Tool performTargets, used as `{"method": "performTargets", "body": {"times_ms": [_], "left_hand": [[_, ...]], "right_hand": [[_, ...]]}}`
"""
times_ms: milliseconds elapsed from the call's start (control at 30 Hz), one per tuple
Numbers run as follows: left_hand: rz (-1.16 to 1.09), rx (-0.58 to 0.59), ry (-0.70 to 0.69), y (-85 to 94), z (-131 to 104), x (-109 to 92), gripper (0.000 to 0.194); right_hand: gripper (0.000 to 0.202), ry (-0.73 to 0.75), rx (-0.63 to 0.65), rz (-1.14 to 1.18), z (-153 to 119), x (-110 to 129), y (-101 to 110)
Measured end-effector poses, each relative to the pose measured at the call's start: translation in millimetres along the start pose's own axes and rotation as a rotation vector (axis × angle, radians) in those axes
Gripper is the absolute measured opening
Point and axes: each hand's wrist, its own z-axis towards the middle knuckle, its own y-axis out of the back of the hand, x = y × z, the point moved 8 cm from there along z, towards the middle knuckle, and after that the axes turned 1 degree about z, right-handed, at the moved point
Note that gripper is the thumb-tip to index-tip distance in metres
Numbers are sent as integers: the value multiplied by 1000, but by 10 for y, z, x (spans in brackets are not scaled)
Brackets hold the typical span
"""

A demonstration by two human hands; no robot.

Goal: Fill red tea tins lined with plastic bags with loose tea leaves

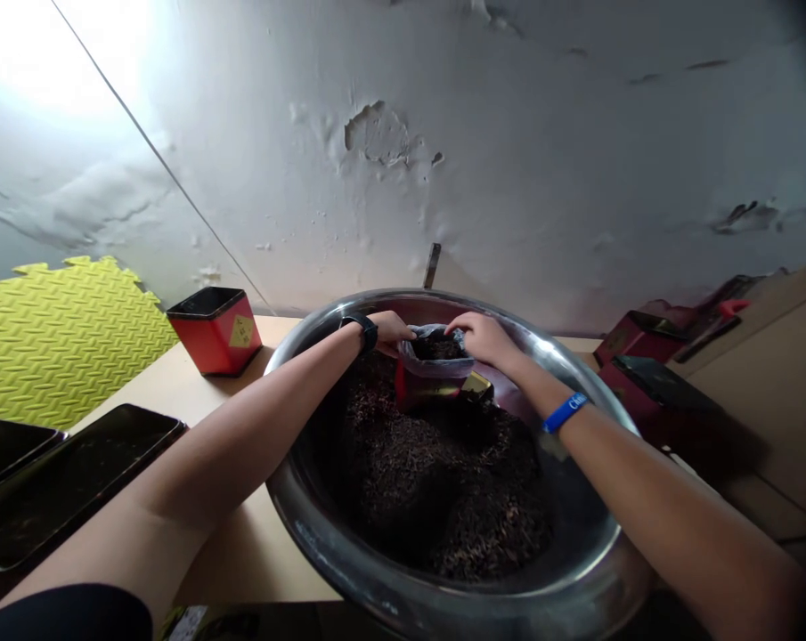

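Note:
A wide steel basin [300, 521] holds a heap of dark, dry loose tea leaves [435, 481]. Toward its far side stands a red tin [416, 390], lined with a clear plastic bag [443, 367] whose mouth is folded out over the top. Tea leaves show inside the bag. My left hand [390, 329] pinches the bag's left edge. On the opposite edge, the fingers of my right hand [486, 340] are closed on the plastic. A small yellow-gold piece [477, 385] sits by the tin; whether it is a label or a lid, I cannot tell.
Another red tin [215, 334], open-topped, stands on the table [275, 565] left of the basin. Dark trays or lids [75, 481] lie nearer me. More red tins [643, 338] and a cardboard box [769, 356] are at right. Behind is a peeling wall [509, 160].

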Motion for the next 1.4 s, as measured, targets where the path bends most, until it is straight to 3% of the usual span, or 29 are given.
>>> {"method": "performTargets", "body": {"times_ms": [67,133,267,367,533,600,667,733,833,900,1033,1100,1167,1233,1333,1400], "left_hand": [[9,-45,-56,30,-13,-71,6],[17,-110,-117,64,-38,-152,12],[21,-211,-271,85,-134,-338,29],[120,-259,-406,71,-206,-475,25],[496,-535,-552,244,-302,-621,27],[652,-577,-469,337,-262,-577,28],[752,-548,-317,421,-191,-476,20],[748,-550,-266,476,-182,-454,15],[547,-603,-422,448,-278,-597,20],[389,-540,-512,346,-320,-666,26],[357,-291,-545,127,-306,-661,40],[427,-266,-548,129,-298,-626,54],[505,-320,-536,179,-284,-598,60],[591,-339,-534,155,-255,-595,49],[662,-341,-590,16,-216,-649,26],[657,-406,-613,-41,-193,-683,22]], "right_hand": [[28,-224,-38,82,-23,-254,30],[24,-368,70,161,-83,-423,-88],[30,-489,329,360,-208,-555,-341],[29,-527,341,519,-207,-589,-331],[20,-460,171,557,-94,-614,-125],[15,-449,90,527,-71,-634,-32],[14,-428,0,472,-61,-620,88],[13,-387,-96,413,-59,-549,223],[10,-249,-231,252,-56,-320,406],[13,-151,-262,156,-51,-167,445],[27,-136,-123,222,-34,-161,359],[46,-167,3,247,-43,-224,305],[60,-132,141,180,-61,-214,249],[47,-36,226,53,-78,-118,200],[17,140,251,-89,-98,129,116],[13,232,272,-100,-124,287,32]]}}
